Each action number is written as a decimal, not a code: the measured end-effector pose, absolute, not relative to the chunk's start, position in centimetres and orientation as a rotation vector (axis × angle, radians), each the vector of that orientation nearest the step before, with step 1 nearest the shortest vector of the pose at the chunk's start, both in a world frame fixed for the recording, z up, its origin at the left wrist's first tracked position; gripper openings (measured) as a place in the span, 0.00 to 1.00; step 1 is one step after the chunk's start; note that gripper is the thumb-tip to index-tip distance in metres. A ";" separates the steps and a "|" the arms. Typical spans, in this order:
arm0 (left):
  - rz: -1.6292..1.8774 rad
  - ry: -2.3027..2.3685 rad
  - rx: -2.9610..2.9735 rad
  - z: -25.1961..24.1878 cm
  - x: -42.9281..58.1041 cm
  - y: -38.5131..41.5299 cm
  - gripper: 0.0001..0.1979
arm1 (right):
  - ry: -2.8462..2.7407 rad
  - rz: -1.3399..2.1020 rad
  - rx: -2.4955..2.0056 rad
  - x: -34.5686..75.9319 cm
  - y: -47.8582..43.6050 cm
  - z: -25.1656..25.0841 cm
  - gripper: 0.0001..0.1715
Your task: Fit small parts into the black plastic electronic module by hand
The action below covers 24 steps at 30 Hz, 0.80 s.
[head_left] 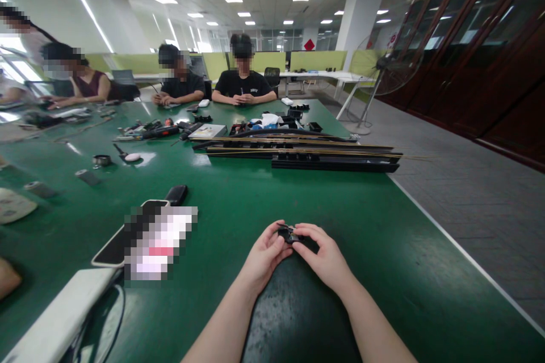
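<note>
Between my two hands is a small black plastic part (288,233), held just above the green table (221,204). Its exact kind is too small to make out. My left hand (267,249) is closed on its left side, thumb in front and fingers behind. From the right, my right hand (319,249) pinches the same part between thumb and fingers. A thin dark piece sticks up at the part's top edge. My fingers hide much of the rest.
Left of my arms lie a phone (128,238), a black case (177,195) and a white power strip (63,317) with cables. Long black rails (332,164) with thin rods lie across the table ahead. Tools and loose parts lie beyond. Several people sit at the far side.
</note>
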<state>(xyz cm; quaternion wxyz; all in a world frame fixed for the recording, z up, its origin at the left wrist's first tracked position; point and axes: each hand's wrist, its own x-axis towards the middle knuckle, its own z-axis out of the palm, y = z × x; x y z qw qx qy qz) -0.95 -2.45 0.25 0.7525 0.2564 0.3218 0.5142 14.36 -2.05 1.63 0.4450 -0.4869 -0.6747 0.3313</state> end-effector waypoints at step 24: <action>1.074 0.749 0.597 0.5 -0.9 -2.6 0.22 | -1.396 1.033 -1.288 14.9 -1.6 1.3 0.14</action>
